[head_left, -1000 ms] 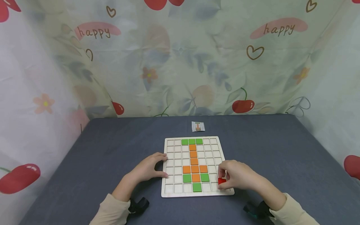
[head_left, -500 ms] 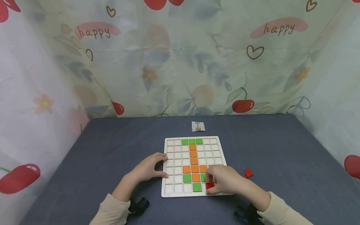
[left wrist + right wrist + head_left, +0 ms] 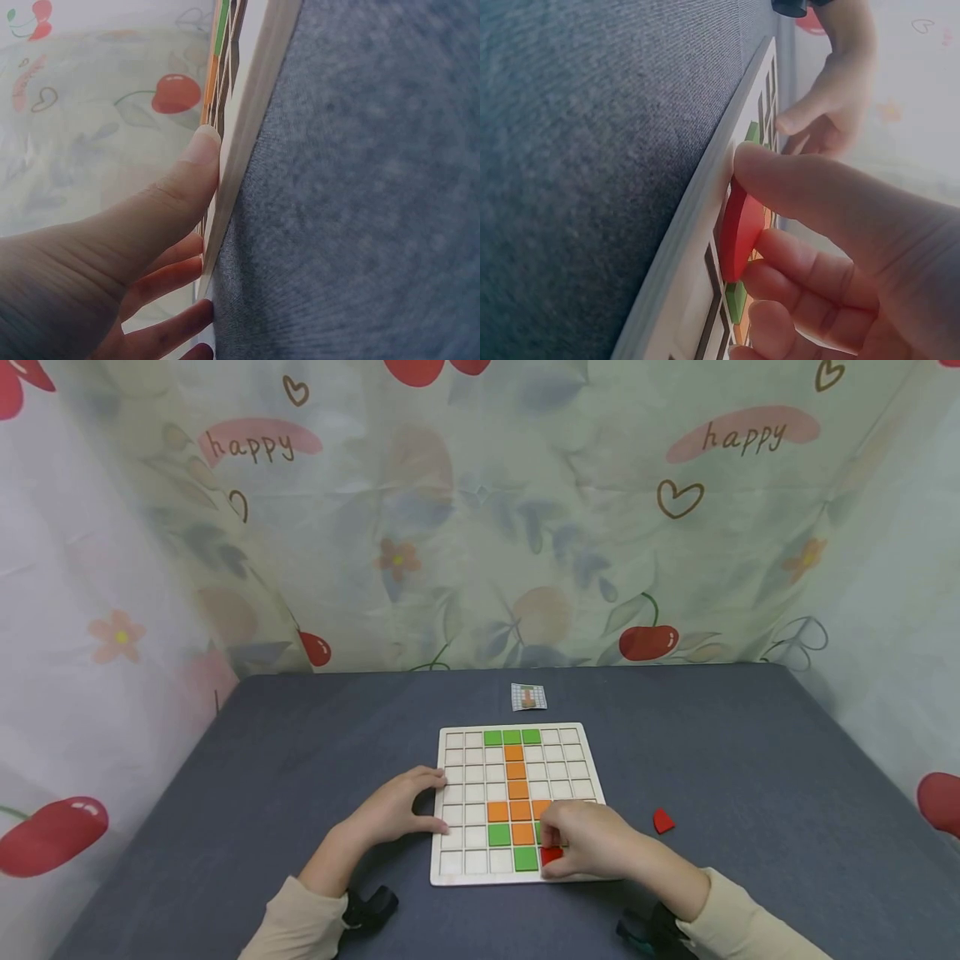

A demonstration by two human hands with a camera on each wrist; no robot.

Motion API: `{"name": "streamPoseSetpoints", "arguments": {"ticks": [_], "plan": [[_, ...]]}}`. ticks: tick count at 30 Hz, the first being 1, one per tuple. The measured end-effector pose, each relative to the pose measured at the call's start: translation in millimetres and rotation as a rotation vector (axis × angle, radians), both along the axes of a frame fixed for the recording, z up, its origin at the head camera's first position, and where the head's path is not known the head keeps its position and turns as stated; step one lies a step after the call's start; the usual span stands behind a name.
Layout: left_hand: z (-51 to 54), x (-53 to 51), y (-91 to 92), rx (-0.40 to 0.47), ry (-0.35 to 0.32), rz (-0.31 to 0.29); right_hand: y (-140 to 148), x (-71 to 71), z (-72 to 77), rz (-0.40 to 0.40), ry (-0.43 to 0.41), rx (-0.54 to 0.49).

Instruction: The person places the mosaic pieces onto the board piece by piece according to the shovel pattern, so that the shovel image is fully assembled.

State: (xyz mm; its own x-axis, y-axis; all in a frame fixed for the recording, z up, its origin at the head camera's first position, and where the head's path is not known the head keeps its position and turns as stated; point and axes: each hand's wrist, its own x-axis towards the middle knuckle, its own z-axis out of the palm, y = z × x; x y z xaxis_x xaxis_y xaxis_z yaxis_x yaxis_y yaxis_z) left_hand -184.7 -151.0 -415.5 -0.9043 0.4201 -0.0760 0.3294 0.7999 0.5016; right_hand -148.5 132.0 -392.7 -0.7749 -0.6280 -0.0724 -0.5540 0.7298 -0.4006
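A white grid board [image 3: 474, 863] lies on the dark table, with green and orange square tiles set in its middle columns. My right hand [image 3: 588, 839] pinches a red tile [image 3: 551, 855] with a curved edge between thumb and fingers. That tile is at the front row, just right of a green tile [image 3: 527, 859]. In the right wrist view the red tile [image 3: 741, 225] stands tilted at the board surface. My left hand [image 3: 401, 806] rests at the board's left edge, thumb [image 3: 201, 146] on the rim and fingers loosely spread along the side.
A second red tile [image 3: 663, 821] with a rounded side lies on the table right of the board. Behind the board sits a small card [image 3: 528, 697] printed with a gridded pattern. A patterned curtain [image 3: 480, 527] hangs around the table's back and sides.
My right hand has moved left across the board's front row with the red tile, nearing the green tile. The loose red tile on the table has come into view. The left hand stays put.
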Motion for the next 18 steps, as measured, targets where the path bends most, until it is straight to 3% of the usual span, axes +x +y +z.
{"name": "streamPoseSetpoints", "arguments": {"ticks": [18], "plan": [[-0.3, -0.3, 0.3, 0.006, -0.008, 0.006, 0.0, 0.9, 2.5, -0.023, -0.008, -0.020]]}}
